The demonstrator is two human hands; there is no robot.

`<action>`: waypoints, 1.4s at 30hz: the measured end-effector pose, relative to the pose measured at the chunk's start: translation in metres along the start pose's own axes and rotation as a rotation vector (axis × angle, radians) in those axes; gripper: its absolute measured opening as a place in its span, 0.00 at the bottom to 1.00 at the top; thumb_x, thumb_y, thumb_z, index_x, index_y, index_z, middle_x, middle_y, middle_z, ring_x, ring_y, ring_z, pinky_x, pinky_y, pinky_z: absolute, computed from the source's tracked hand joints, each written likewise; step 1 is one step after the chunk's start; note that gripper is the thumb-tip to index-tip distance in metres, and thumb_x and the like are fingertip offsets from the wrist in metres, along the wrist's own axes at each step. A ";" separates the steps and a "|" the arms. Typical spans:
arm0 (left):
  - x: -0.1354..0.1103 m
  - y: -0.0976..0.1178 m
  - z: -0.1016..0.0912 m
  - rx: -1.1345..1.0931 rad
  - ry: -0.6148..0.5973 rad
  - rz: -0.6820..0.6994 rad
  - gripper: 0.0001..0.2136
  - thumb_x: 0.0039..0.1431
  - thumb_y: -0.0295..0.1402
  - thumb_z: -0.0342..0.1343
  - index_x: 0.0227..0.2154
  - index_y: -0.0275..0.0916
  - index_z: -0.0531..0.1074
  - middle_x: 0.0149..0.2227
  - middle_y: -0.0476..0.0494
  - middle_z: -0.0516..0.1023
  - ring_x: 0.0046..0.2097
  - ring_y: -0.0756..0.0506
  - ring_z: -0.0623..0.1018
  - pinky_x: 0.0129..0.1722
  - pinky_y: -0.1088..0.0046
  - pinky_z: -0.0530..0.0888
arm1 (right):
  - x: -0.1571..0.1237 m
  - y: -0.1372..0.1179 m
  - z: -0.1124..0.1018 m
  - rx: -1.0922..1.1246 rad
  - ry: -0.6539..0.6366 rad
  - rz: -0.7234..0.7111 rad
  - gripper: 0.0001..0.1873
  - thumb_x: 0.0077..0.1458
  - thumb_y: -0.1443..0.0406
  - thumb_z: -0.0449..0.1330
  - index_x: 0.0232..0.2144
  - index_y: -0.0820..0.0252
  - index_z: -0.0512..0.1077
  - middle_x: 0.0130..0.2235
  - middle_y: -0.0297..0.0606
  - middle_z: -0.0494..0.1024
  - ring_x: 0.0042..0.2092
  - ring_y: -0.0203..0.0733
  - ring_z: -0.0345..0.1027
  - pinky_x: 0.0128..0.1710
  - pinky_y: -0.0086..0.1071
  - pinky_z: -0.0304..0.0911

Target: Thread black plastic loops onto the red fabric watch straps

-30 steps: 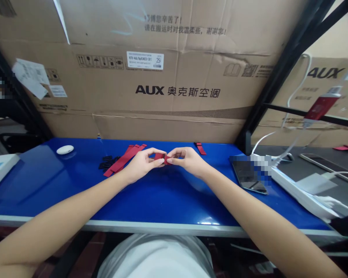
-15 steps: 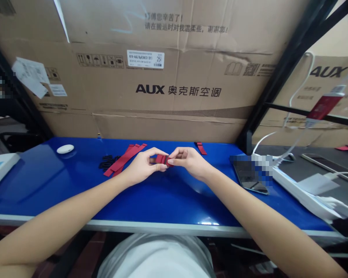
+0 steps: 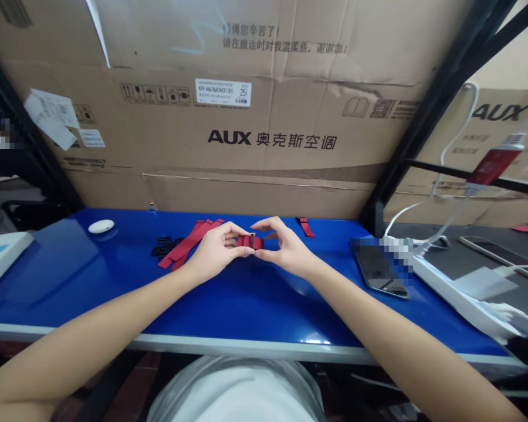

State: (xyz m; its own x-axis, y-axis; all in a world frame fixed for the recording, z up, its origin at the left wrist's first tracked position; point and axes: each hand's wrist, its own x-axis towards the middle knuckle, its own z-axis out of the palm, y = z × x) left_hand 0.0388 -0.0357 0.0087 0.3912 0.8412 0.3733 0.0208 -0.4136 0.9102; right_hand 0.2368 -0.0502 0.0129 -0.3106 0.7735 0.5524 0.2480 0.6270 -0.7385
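A short red webbing strap (image 3: 259,242) with a narrow black slide buckle (image 3: 251,241) across it is pinched in my left hand (image 3: 215,251), a little above the blue table. At its other end, my right hand (image 3: 288,249) has thumb and fingers spread apart. The right thumb tip lies at the lower edge of the strap, by the buckle. Left of my hands, several loose red straps (image 3: 185,249) lie crossed over one another, beside a small pile of black buckles (image 3: 162,247). Another red strap with a black buckle (image 3: 305,227) lies beyond my right hand.
A cardboard panel (image 3: 268,193) stands along the back of the blue table (image 3: 255,310). On the right are a phone (image 3: 381,272), a white power strip (image 3: 462,299) and cables. A white oval object (image 3: 101,226) and a white box (image 3: 2,258) are on the left.
My right hand's fingers have come off the strap and spread apart, baring its right end and the buckle. My left hand keeps its pinch. The view has shifted slightly.
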 end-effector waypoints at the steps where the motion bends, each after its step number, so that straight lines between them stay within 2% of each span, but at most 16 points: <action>1: 0.000 0.001 0.000 0.008 -0.003 0.007 0.20 0.41 0.35 0.71 0.37 0.36 0.71 0.39 0.42 0.80 0.39 0.42 0.81 0.43 0.63 0.77 | -0.001 -0.001 0.000 -0.068 -0.015 -0.068 0.23 0.45 0.61 0.68 0.45 0.56 0.70 0.49 0.43 0.71 0.52 0.46 0.65 0.50 0.39 0.63; 3: -0.001 0.002 0.001 0.023 -0.011 0.018 0.20 0.41 0.34 0.71 0.35 0.37 0.69 0.37 0.43 0.80 0.40 0.43 0.81 0.44 0.63 0.76 | -0.002 -0.004 0.001 -0.144 -0.022 -0.150 0.18 0.48 0.63 0.66 0.44 0.56 0.72 0.48 0.43 0.72 0.51 0.46 0.66 0.51 0.40 0.63; 5: -0.002 0.003 0.000 0.028 -0.010 0.027 0.19 0.42 0.35 0.70 0.35 0.37 0.68 0.37 0.44 0.80 0.40 0.43 0.81 0.45 0.63 0.76 | -0.003 -0.004 0.003 -0.160 -0.008 -0.165 0.15 0.50 0.65 0.64 0.42 0.56 0.72 0.46 0.42 0.74 0.49 0.46 0.68 0.51 0.40 0.64; 14: -0.003 0.001 -0.003 -0.025 -0.069 0.035 0.18 0.47 0.35 0.68 0.38 0.37 0.67 0.42 0.41 0.78 0.43 0.43 0.80 0.45 0.63 0.75 | -0.006 -0.001 0.004 -0.175 0.039 -0.109 0.18 0.48 0.68 0.64 0.44 0.58 0.72 0.49 0.42 0.76 0.52 0.46 0.70 0.55 0.39 0.62; 17: -0.001 0.002 -0.003 0.001 -0.061 0.033 0.15 0.51 0.37 0.65 0.37 0.36 0.69 0.39 0.42 0.78 0.40 0.45 0.80 0.43 0.64 0.76 | -0.006 -0.001 0.007 -0.215 0.053 -0.111 0.18 0.48 0.67 0.64 0.44 0.58 0.72 0.48 0.42 0.77 0.50 0.45 0.71 0.52 0.38 0.64; 22: 0.005 0.001 -0.006 -0.101 -0.021 -0.078 0.14 0.48 0.37 0.67 0.32 0.35 0.71 0.31 0.46 0.79 0.34 0.47 0.80 0.39 0.67 0.77 | -0.005 -0.004 0.010 -0.270 0.024 -0.090 0.17 0.50 0.60 0.65 0.43 0.57 0.73 0.42 0.38 0.80 0.43 0.43 0.74 0.45 0.35 0.67; 25: 0.008 -0.002 -0.015 -0.121 0.006 -0.165 0.15 0.45 0.36 0.68 0.33 0.34 0.73 0.29 0.46 0.79 0.31 0.47 0.79 0.37 0.67 0.77 | -0.004 -0.001 0.004 -0.380 0.009 -0.097 0.16 0.50 0.60 0.66 0.43 0.57 0.74 0.42 0.39 0.80 0.42 0.44 0.74 0.44 0.36 0.66; 29: 0.010 -0.006 -0.027 -0.007 0.057 -0.244 0.14 0.43 0.35 0.68 0.33 0.33 0.76 0.28 0.44 0.79 0.29 0.46 0.79 0.36 0.66 0.77 | -0.003 0.011 -0.009 -0.533 -0.057 -0.071 0.15 0.50 0.61 0.66 0.42 0.57 0.76 0.40 0.39 0.80 0.41 0.45 0.73 0.44 0.38 0.65; 31: 0.009 -0.006 -0.030 0.092 -0.010 -0.244 0.14 0.46 0.36 0.66 0.34 0.33 0.77 0.27 0.44 0.79 0.29 0.46 0.79 0.36 0.66 0.77 | -0.001 0.020 -0.014 -0.548 -0.126 -0.045 0.15 0.49 0.62 0.67 0.42 0.56 0.76 0.39 0.38 0.80 0.41 0.44 0.73 0.44 0.37 0.65; 34: 0.005 -0.007 -0.030 0.311 -0.202 -0.192 0.14 0.52 0.38 0.62 0.39 0.35 0.78 0.30 0.44 0.79 0.32 0.46 0.79 0.38 0.67 0.76 | 0.004 0.037 -0.016 -0.556 -0.203 -0.033 0.17 0.47 0.63 0.68 0.42 0.56 0.75 0.41 0.38 0.79 0.44 0.44 0.71 0.46 0.36 0.64; 36: 0.002 -0.010 -0.027 0.486 -0.292 -0.103 0.14 0.53 0.40 0.61 0.41 0.38 0.79 0.36 0.43 0.79 0.36 0.45 0.78 0.40 0.67 0.75 | 0.007 0.049 -0.016 -0.591 -0.187 -0.017 0.19 0.47 0.63 0.68 0.44 0.56 0.74 0.45 0.39 0.78 0.47 0.46 0.70 0.49 0.38 0.63; 40: 0.000 -0.022 -0.017 0.799 -0.315 0.190 0.11 0.57 0.39 0.58 0.40 0.43 0.80 0.47 0.42 0.76 0.49 0.42 0.74 0.52 0.62 0.69 | 0.009 0.066 -0.013 -0.736 -0.045 0.122 0.21 0.50 0.57 0.66 0.45 0.60 0.73 0.46 0.44 0.77 0.48 0.49 0.70 0.51 0.41 0.63; 42: 0.002 -0.030 -0.011 0.884 -0.299 0.280 0.10 0.61 0.37 0.55 0.40 0.43 0.80 0.49 0.43 0.76 0.51 0.42 0.73 0.55 0.62 0.67 | 0.007 0.068 -0.011 -0.772 -0.050 0.166 0.21 0.53 0.56 0.62 0.46 0.62 0.72 0.46 0.47 0.77 0.49 0.50 0.70 0.51 0.42 0.63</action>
State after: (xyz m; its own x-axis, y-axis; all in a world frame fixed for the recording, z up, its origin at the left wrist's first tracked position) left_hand 0.0289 -0.0177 -0.0153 0.7018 0.6001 0.3838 0.5270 -0.8000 0.2870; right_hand 0.2616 -0.0013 -0.0290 -0.2496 0.8691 0.4270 0.8559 0.4043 -0.3225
